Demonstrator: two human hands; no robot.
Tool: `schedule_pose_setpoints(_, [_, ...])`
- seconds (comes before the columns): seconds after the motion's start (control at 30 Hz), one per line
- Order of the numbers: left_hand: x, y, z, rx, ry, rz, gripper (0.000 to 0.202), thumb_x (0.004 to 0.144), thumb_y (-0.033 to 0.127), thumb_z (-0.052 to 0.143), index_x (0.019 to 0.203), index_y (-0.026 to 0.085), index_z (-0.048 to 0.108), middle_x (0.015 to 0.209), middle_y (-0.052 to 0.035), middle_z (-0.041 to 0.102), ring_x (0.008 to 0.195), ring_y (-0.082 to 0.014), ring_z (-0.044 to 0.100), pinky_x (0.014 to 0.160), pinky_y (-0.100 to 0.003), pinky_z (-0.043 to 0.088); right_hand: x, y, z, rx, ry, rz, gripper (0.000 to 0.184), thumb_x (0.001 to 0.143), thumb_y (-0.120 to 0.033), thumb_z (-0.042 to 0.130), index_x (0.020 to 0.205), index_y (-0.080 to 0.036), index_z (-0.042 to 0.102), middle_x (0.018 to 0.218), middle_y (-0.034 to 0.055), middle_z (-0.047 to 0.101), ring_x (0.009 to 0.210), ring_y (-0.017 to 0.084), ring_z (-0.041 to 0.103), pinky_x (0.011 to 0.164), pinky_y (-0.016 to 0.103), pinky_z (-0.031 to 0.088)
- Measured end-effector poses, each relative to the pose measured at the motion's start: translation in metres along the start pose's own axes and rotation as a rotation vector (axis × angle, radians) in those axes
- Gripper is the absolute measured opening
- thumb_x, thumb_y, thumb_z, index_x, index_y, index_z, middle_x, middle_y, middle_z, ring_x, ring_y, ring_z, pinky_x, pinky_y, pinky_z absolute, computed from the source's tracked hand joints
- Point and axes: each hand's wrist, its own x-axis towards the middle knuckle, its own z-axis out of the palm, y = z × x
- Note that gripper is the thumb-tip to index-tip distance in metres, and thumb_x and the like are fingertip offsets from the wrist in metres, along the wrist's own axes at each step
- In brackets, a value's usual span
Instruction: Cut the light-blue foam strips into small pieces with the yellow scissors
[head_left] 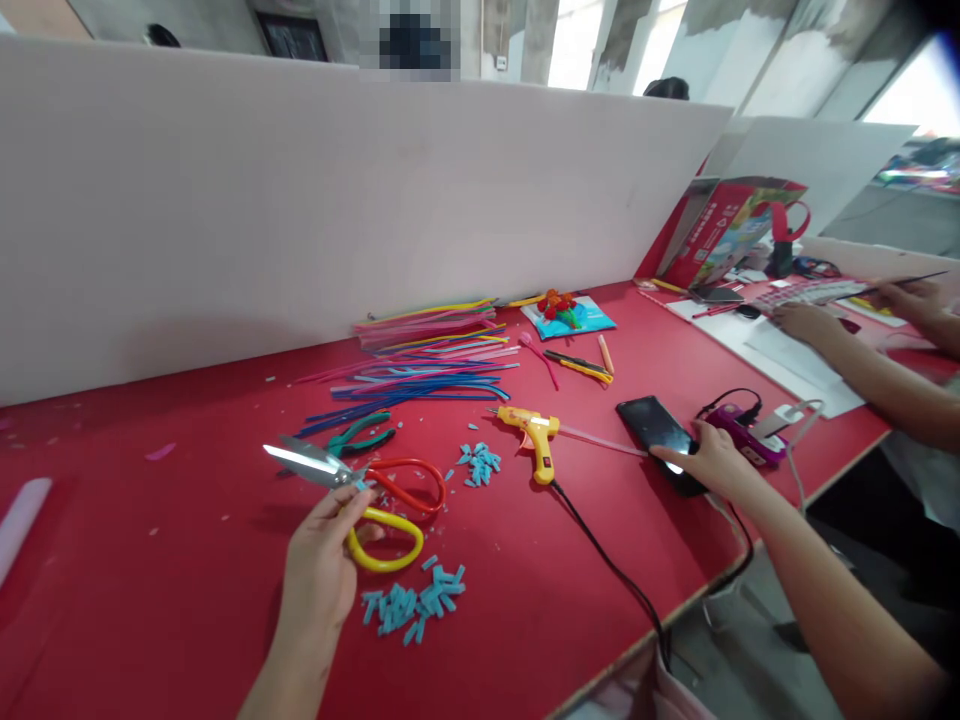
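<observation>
My left hand (326, 545) is closed around large scissors (352, 472) near their pivot. The blades point left and the red and yellow handle loops point right. A small light-blue piece (363, 486) shows by my fingertips. My right hand (712, 460) spans a black phone (652, 425) lying on the table, thumb at one edge and fingers at the other. Small light-blue cut pieces lie in a near pile (412, 602) and a far pile (480, 464). Between my hands lies a yellow glue gun (536, 435) with a clear glue stick in its back.
Green-handled pliers (361, 435) lie behind the scissors, near colourful pipe-cleaner-like strips (427, 360). A yellow cutter (589, 368), a blue packet (592, 315) and a purple power strip (742, 435) are further right. A white partition (337, 200) bounds the red table; another person's hands (806, 325) work at right.
</observation>
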Motion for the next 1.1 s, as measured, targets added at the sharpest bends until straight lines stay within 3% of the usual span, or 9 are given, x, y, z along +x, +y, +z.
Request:
schedule_pose_setpoints(0.1, [0.001, -0.001, 0.001, 0.000, 0.002, 0.000, 0.027, 0.050, 0.020, 0.071, 0.074, 0.016, 0.061, 0.069, 0.0027, 0.061, 0.055, -0.0097, 0.056, 0.042, -0.017, 0.044, 0.005, 0.006, -0.014, 0.210, -0.192, 0.100, 0.049, 0.058, -0.040, 0.065, 0.099, -0.013, 0.057, 0.100, 0.0171, 0.059, 0.088, 0.027, 0.057, 0.072, 0.035, 0.046])
schedule_pose_setpoints(0.17, [0.002, -0.001, 0.001, 0.009, 0.012, 0.002, 0.026, 0.050, 0.021, 0.071, 0.074, 0.016, 0.061, 0.070, 0.0024, 0.061, 0.057, -0.0104, 0.057, 0.042, -0.017, 0.044, 0.006, 0.013, -0.019, 0.317, -0.258, 0.129, 0.034, 0.062, -0.035, 0.063, 0.088, -0.013, 0.061, 0.085, 0.0139, 0.065, 0.075, 0.023, 0.061, 0.067, 0.032, 0.049])
schedule_pose_setpoints(0.3, [0.003, -0.003, 0.000, 0.019, 0.011, 0.000, 0.026, 0.051, 0.021, 0.071, 0.074, 0.017, 0.061, 0.071, 0.0020, 0.062, 0.061, -0.0111, 0.057, 0.043, -0.017, 0.045, 0.010, 0.024, -0.020, 0.525, -0.209, 0.107, 0.023, 0.065, -0.030, 0.062, 0.084, -0.016, 0.062, 0.076, 0.0069, 0.067, 0.065, 0.018, 0.063, 0.061, 0.027, 0.051])
schedule_pose_setpoints(0.47, [0.005, -0.003, 0.000, 0.021, 0.018, -0.002, 0.025, 0.051, 0.020, 0.071, 0.074, 0.017, 0.061, 0.070, 0.0029, 0.061, 0.056, -0.0090, 0.056, 0.043, -0.016, 0.045, 0.008, 0.012, -0.019, 0.712, -0.108, -0.003, 0.034, 0.068, -0.032, 0.059, 0.102, -0.030, 0.055, 0.095, -0.0034, 0.065, 0.082, 0.014, 0.061, 0.069, 0.022, 0.049])
schedule_pose_setpoints(0.57, [0.007, -0.005, -0.002, 0.021, 0.027, 0.007, 0.025, 0.051, 0.020, 0.071, 0.074, 0.017, 0.061, 0.073, 0.0022, 0.061, 0.061, -0.0104, 0.057, 0.044, -0.016, 0.045, -0.002, -0.010, -0.010, 0.742, -0.276, -0.062, 0.042, 0.066, -0.028, 0.060, 0.107, -0.025, 0.054, 0.104, 0.0016, 0.061, 0.093, 0.019, 0.057, 0.074, 0.027, 0.047])
schedule_pose_setpoints(0.63, [0.009, -0.005, -0.003, 0.022, 0.027, 0.019, 0.024, 0.052, 0.019, 0.070, 0.074, 0.017, 0.060, 0.073, 0.0014, 0.061, 0.064, -0.0117, 0.058, 0.044, -0.016, 0.046, -0.009, -0.026, 0.001, 0.715, -0.496, -0.156, 0.049, 0.063, -0.021, 0.060, 0.111, -0.024, 0.051, 0.111, 0.0020, 0.058, 0.098, 0.019, 0.054, 0.078, 0.029, 0.045])
schedule_pose_setpoints(0.77, [0.009, -0.005, -0.004, 0.020, 0.013, 0.052, 0.023, 0.053, 0.019, 0.070, 0.074, 0.016, 0.061, 0.075, 0.0004, 0.060, 0.070, -0.0137, 0.059, 0.044, -0.016, 0.046, -0.021, -0.054, 0.022, 0.645, -0.793, -0.268, 0.063, 0.058, -0.012, 0.061, 0.117, -0.025, 0.045, 0.117, 0.0018, 0.053, 0.104, 0.020, 0.050, 0.084, 0.031, 0.040])
schedule_pose_setpoints(0.93, [0.008, -0.005, -0.003, 0.023, 0.028, 0.065, 0.024, 0.051, 0.019, 0.070, 0.074, 0.016, 0.061, 0.076, 0.0006, 0.059, 0.070, -0.0138, 0.058, 0.043, -0.016, 0.046, -0.030, -0.071, 0.038, 0.636, -0.970, -0.267, 0.070, 0.057, -0.010, 0.062, 0.121, -0.026, 0.040, 0.119, 0.0036, 0.051, 0.104, 0.020, 0.050, 0.084, 0.033, 0.040])
schedule_pose_setpoints(1.1, [0.008, -0.004, -0.003, 0.020, 0.037, 0.065, 0.025, 0.051, 0.019, 0.070, 0.074, 0.016, 0.061, 0.077, -0.0002, 0.059, 0.072, -0.0148, 0.058, 0.044, -0.017, 0.047, -0.032, -0.072, 0.042, 0.638, -0.996, -0.265, 0.069, 0.056, -0.008, 0.063, 0.120, -0.025, 0.041, 0.119, 0.0043, 0.050, 0.102, 0.019, 0.050, 0.082, 0.031, 0.041])
